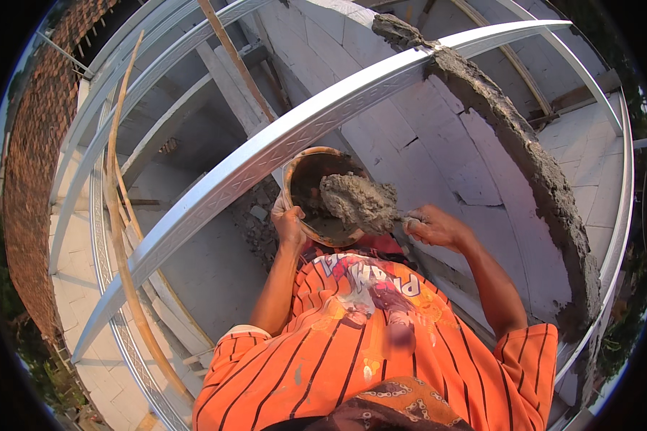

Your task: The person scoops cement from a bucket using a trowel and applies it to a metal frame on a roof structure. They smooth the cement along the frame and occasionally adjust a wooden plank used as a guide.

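Note:
My left hand [287, 224] grips the rim of a round bucket [301, 172] in front of my body, its fingers closed over the edge. The bucket's inside is smeared with grey mortar. In my right hand [434, 227] is the handle of a trowel [405, 218], with the fingers wrapped round it. A thick lump of wet mortar [361, 202] sits on the trowel, over the bucket's right side. It hides most of the blade.
A pale block wall [446, 169] rises at the right, with a rough strip of mortar [528, 147] along its top. A silvery metal beam [280, 140] crosses before me, above the bucket. Wooden poles [115, 194] and more beams stand left, beyond them a tiled roof [39, 158].

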Tool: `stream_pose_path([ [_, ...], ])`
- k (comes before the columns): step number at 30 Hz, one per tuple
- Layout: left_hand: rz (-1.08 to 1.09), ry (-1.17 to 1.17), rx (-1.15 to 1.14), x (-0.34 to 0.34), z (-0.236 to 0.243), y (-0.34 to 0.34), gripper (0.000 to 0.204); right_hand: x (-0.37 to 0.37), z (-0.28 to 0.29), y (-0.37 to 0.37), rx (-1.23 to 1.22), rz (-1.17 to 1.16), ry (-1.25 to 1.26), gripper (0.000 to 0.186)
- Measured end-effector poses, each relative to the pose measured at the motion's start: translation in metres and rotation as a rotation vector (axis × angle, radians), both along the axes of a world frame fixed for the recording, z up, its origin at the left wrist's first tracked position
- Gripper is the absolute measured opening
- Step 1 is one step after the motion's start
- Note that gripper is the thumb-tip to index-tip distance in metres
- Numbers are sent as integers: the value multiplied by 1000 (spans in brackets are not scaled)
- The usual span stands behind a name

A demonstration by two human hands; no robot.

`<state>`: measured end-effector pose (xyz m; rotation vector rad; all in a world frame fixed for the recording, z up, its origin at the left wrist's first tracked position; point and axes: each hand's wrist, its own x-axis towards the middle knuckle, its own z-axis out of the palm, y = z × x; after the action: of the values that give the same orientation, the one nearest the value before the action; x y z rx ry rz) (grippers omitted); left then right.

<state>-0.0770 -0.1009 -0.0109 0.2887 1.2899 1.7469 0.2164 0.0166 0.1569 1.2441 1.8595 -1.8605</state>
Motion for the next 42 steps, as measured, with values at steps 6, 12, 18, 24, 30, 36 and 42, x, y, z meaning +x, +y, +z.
stream_pose_path([
  [6,143,-4,-75,3,-3,6,27,0,119,37,47,84,-178,31],
  [12,125,-34,-144,-10,-25,-8,38,-20,194,98,140,-2,-39,36],
  [18,361,-98,-164,-2,11,-27,52,-66,192,210,286,-158,-16,38],
  [24,402,-128,-126,-12,8,-53,40,-117,132,332,343,-242,47,27],
  [30,361,-112,49,-37,-25,-104,47,-163,75,442,645,-113,-64,29],
  [36,460,82,-399,-44,-33,-116,38,-238,36,441,1249,201,-587,28],
  [42,380,106,-483,-44,-49,-102,47,-212,55,374,1238,306,-662,22],
])
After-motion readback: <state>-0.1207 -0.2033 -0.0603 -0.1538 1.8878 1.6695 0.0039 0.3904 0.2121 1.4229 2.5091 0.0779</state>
